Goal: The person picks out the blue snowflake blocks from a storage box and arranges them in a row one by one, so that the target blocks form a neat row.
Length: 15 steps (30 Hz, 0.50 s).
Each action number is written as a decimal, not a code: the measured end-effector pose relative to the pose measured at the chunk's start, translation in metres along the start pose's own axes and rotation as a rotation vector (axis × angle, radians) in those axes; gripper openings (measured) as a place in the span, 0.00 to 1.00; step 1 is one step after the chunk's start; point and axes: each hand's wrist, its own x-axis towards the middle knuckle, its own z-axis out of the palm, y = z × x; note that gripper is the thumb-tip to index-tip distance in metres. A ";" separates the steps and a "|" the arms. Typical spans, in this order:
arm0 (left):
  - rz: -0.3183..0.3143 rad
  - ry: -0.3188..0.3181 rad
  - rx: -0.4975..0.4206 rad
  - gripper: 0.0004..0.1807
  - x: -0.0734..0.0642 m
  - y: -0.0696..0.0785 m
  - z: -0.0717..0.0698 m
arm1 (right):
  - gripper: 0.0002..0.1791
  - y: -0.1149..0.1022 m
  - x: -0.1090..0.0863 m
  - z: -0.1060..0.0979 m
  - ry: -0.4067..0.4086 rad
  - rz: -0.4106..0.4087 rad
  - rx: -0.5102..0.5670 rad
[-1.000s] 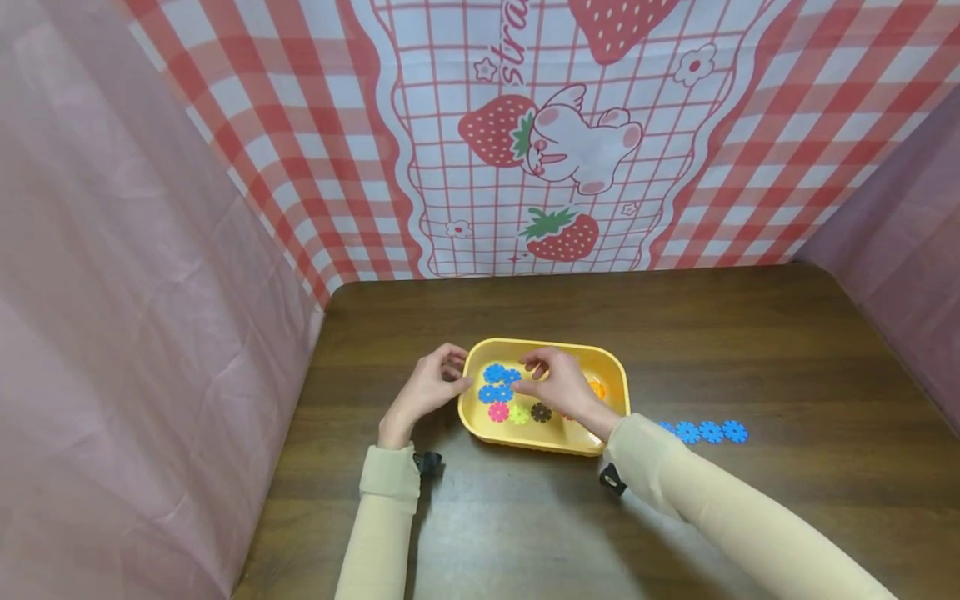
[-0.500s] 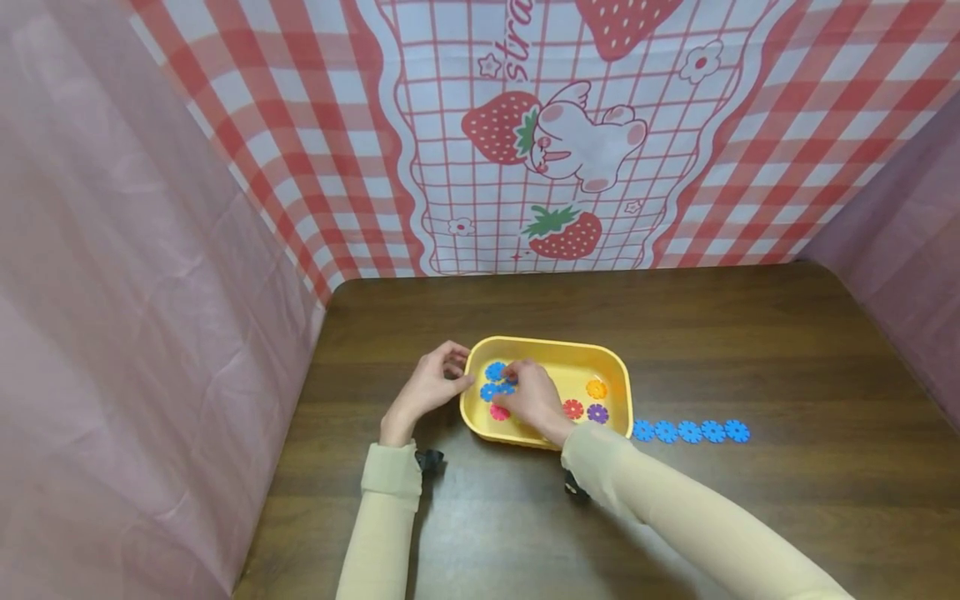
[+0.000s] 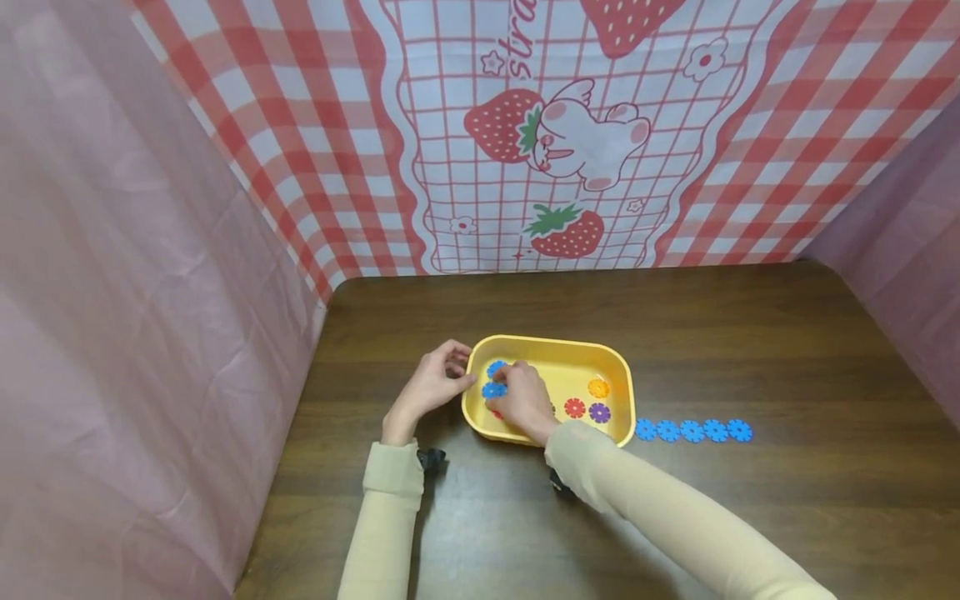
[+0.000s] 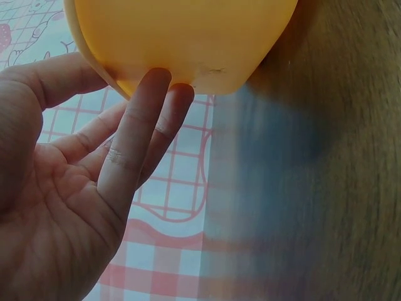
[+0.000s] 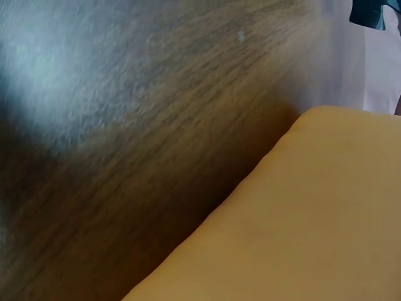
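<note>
A yellow plastic basin (image 3: 555,367) stands on the table. My left hand (image 3: 438,379) holds its left rim, the thumb over the edge and two fingers (image 4: 135,125) against the outer wall in the left wrist view. Inside the basin, my right hand (image 3: 522,400) reaches down with bent fingers over the blue notched discs (image 3: 493,391) at the left end. Its fingertips are at these discs; whether they pinch one is hidden. A red disc (image 3: 574,407), a purple disc (image 3: 599,412) and an orange disc (image 3: 597,388) lie in the right half. Other discs are mostly covered by the hand.
A straight row of several blue discs (image 3: 692,431) lies on the wooden table (image 3: 720,350), right of the basin. A red-checked strawberry cloth (image 3: 450,167) hangs behind, with pink curtains (image 3: 150,292) at both sides. The right wrist view shows mainly the basin's outer wall (image 5: 301,219).
My right hand has moved left and lower inside the basin, onto the blue discs, uncovering the red, purple and orange discs and the row's left end. My left hand keeps its hold on the rim.
</note>
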 end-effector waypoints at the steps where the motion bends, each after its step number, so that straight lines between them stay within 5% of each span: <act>1: 0.002 0.002 0.000 0.20 0.000 0.000 0.000 | 0.20 0.000 0.000 0.000 0.002 0.000 -0.009; 15: 0.019 0.022 -0.005 0.19 0.001 0.001 0.002 | 0.18 0.003 0.005 0.001 0.003 -0.036 -0.078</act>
